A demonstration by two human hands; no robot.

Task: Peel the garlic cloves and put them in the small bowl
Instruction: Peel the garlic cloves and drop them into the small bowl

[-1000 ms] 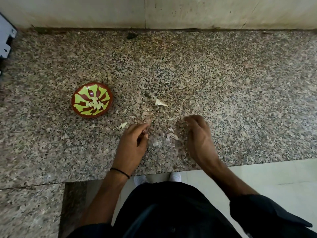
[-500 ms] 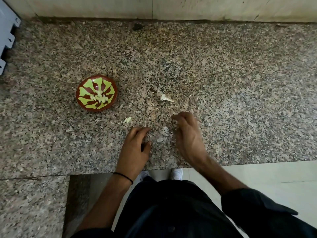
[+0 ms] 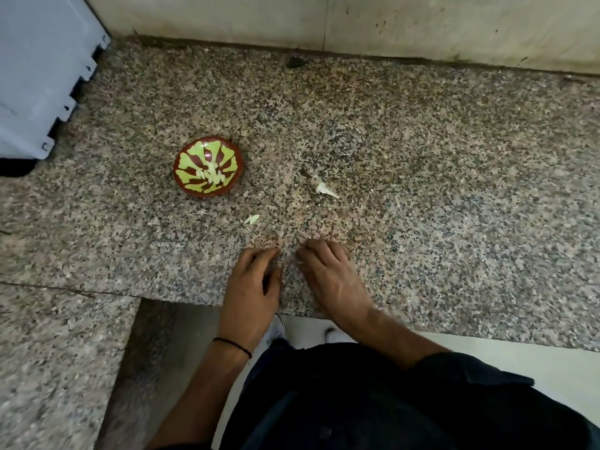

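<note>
Garlic piece [image 3: 326, 190] lies diagonally, tip lower-right; left hand [image 3: 253, 287], right hand [image 3: 329, 276] curled, grip unclear.

Dim, flat indoor light with no clear source; the far wall [image 3: 422, 24] is brightest. Soft shadows sit under the left hand [image 3: 250, 287] and right hand [image 3: 328, 274], both slightly blurred. A faint glint marks the bowl [image 3: 207, 168]. Wide-angle bending curves the counter [image 3: 454, 190] edges.
</note>
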